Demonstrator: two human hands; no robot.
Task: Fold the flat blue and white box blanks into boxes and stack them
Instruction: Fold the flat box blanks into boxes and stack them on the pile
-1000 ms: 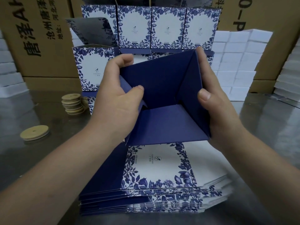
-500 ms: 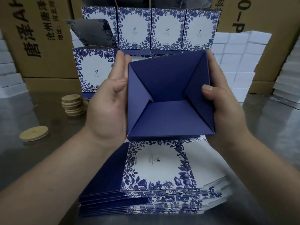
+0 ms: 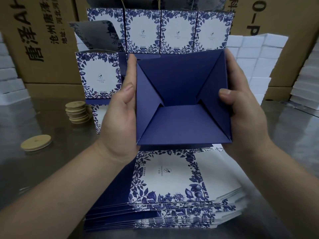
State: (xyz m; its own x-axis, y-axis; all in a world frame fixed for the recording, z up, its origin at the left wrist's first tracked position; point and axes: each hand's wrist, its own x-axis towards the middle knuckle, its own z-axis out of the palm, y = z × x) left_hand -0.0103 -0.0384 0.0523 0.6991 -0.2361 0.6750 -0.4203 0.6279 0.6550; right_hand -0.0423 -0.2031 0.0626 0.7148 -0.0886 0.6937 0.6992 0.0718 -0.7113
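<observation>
I hold a folded box (image 3: 183,100) up with its dark blue bottom facing me, its flaps tucked into a closed cross. My left hand (image 3: 119,114) presses flat against its left wall, fingers straight. My right hand (image 3: 241,109) grips the right wall, its thumb lying on the bottom flap. Below lies a stack of flat blue and white blanks (image 3: 165,178). A row of finished boxes (image 3: 177,31) stands stacked behind, and one more finished box (image 3: 98,76) stands to the left.
A stack of wooden discs (image 3: 77,112) and a single disc (image 3: 36,144) lie on the metal table (image 3: 43,169) at left. White foam blocks (image 3: 255,54) pile up at the back right. Brown cartons (image 3: 39,40) wall the back.
The bottom flaps went from half open to tucked shut. My left hand came off the flaps and now lies flat on the left wall. The box has turned square to me.
</observation>
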